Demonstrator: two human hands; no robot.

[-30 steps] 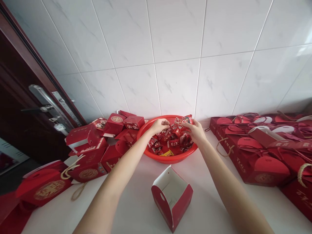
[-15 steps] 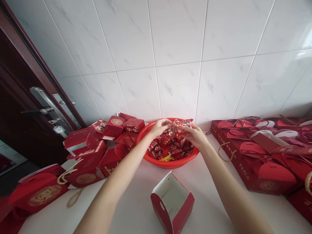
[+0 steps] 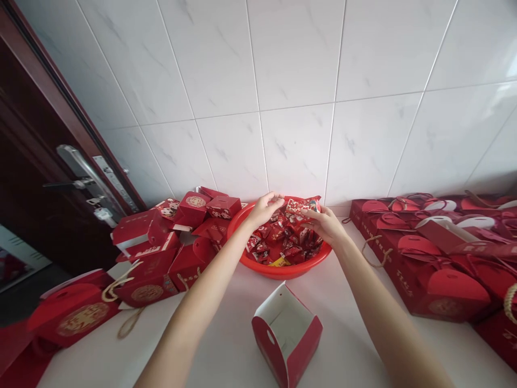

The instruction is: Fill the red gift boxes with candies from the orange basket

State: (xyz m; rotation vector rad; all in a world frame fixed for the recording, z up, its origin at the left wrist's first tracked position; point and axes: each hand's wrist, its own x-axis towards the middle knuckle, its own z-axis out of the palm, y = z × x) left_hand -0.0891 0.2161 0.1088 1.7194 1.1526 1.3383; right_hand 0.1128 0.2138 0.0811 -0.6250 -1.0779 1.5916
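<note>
standing at the far left is a dark door (image 3: 36, 161) with a metal handle (image 3: 89, 172) and hanging keys (image 3: 105, 216). next, red boxes (image 3: 147, 288), some with rope loops (image 3: 117, 284), lie jumbled together on a white table (image 3: 226, 334). the left hand (image 3: 263, 210) is over the left side of a red plastic basket (image 3: 278, 273); its fingers are bent inward, and i cannot tell whether they pinch anything. small red packets (image 3: 278, 233) lie in the basket, a yellow packet (image 3: 280, 262) near its front edge. in front, just apart from the basket, stands an open red box (image 3: 302, 350), white inside. above the basket's back right part, the right hand (image 3: 325, 222) grips a patterned packet (image 3: 299, 206) between thumb and fingers. at the far right, more red boxes (image 3: 452, 288) stand packed together.
</note>
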